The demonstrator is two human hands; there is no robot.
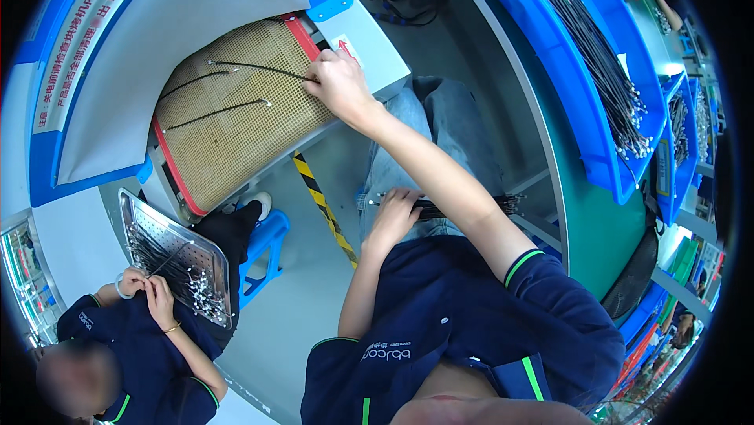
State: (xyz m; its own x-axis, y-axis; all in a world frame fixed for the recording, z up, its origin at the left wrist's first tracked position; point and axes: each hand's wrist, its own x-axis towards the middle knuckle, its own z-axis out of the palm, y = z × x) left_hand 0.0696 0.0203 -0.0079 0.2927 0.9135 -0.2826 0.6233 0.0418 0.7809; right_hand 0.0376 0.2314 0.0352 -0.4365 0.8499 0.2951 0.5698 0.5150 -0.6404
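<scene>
One wide tan mesh belt [243, 138] fills the machine's mouth. A black cable bundle [429, 210] lies on the lap by the left hand [395, 217]; I can't tell if those fingers grip it. The right hand [339, 83] pinches its fingers on one end of a thin black cable [263, 71] over the belt. It's probably best to keep it straight, away from two loose cables [220, 114].

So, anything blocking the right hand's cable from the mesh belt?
Nothing visible stands between the black cable in the right hand and the mesh belt. Another cable on the belt lies close to its far end; whether they touch, I can't tell.
</scene>
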